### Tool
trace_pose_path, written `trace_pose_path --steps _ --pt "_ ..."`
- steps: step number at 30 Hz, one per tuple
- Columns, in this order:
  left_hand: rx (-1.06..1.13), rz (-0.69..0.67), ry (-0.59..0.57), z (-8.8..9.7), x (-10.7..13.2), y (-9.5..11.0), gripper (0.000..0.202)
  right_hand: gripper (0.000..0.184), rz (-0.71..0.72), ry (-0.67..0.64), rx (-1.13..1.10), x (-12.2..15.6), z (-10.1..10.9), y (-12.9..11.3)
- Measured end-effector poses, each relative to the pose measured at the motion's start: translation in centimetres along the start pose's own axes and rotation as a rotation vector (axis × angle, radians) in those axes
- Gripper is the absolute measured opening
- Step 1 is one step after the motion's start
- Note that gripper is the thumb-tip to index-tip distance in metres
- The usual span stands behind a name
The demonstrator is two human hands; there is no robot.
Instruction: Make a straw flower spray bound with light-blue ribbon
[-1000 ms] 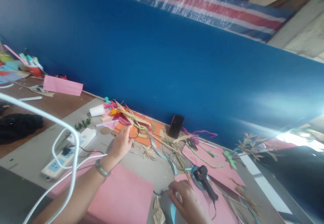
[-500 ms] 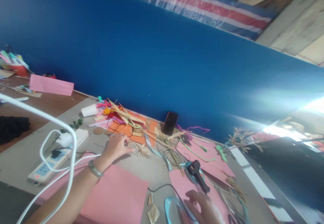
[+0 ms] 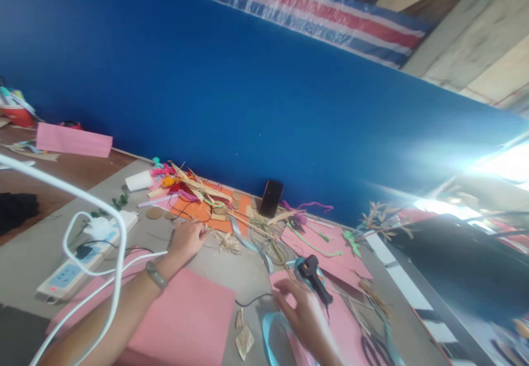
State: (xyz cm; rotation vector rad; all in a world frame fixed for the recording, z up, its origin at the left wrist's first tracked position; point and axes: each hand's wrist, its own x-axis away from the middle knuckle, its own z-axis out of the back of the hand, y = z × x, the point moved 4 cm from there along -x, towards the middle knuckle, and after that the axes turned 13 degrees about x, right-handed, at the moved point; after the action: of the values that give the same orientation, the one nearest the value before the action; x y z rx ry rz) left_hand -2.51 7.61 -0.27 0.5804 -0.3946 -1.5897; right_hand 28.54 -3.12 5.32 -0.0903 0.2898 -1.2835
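My left hand (image 3: 189, 243), with a band at its wrist, rests low over the table with fingers curled together. Its fingertips are beside a dried straw flower (image 3: 227, 243) and the orange sheet (image 3: 219, 224); anything inside them is hidden. My right hand (image 3: 301, 306) is bent into a pinch, thumb and forefinger tips close together where a black cord (image 3: 254, 300) meets them. Whether they grip the cord is unclear. Just beyond it a black glue gun (image 3: 316, 279) lies on a roll of blue ribbon. A light blue ribbon loop (image 3: 269, 337) curves below my right hand.
A white cable (image 3: 119, 256) loops across the left foreground near a power strip (image 3: 88, 258). Pink sheets (image 3: 185, 316) lie on the table. A phone (image 3: 271, 198) leans against the blue wall (image 3: 248, 96). Scissors (image 3: 370, 349) sit front right; a white cup (image 3: 139, 181) lies back left.
My right hand has moved up and left, from below the glue gun to the black cord. My left hand stays near the straw flower, its thumb drawn in towards the fingers. The view shifted slightly.
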Motion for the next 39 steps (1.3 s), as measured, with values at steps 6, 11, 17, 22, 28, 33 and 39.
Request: trace_pose_path --steps 6,11,17,22,28,33,39 --pt "0.023 -0.008 0.036 0.6 0.4 0.8 0.023 0.014 0.155 0.075 -0.084 -8.8 -4.0 -6.8" --pt "0.036 -0.02 0.029 0.7 0.5 1.2 0.015 0.005 0.155 0.114 -0.168 -12.9 -6.3 -8.5" --pt "0.062 -0.018 0.007 0.6 0.2 0.9 0.017 0.014 0.013 0.162 -0.389 -14.0 -6.5 -6.4" --pt "0.068 -0.031 0.004 0.3 0.2 0.9 0.019 0.028 -0.143 0.172 -0.586 -13.7 -5.9 -4.0" --pt "0.052 -0.058 0.002 -0.1 0.3 0.8 0.023 0.035 -0.229 0.188 -0.699 -13.0 -5.8 -2.5" --pt "0.04 -0.074 0.003 -0.4 0.1 0.6 0.029 0.03 -0.221 0.21 -0.665 -12.8 -6.0 -1.8" --pt "0.032 -0.081 0.019 -0.8 -0.1 0.3 0.024 0.019 -0.118 0.207 -0.488 -12.1 -5.9 -2.2"
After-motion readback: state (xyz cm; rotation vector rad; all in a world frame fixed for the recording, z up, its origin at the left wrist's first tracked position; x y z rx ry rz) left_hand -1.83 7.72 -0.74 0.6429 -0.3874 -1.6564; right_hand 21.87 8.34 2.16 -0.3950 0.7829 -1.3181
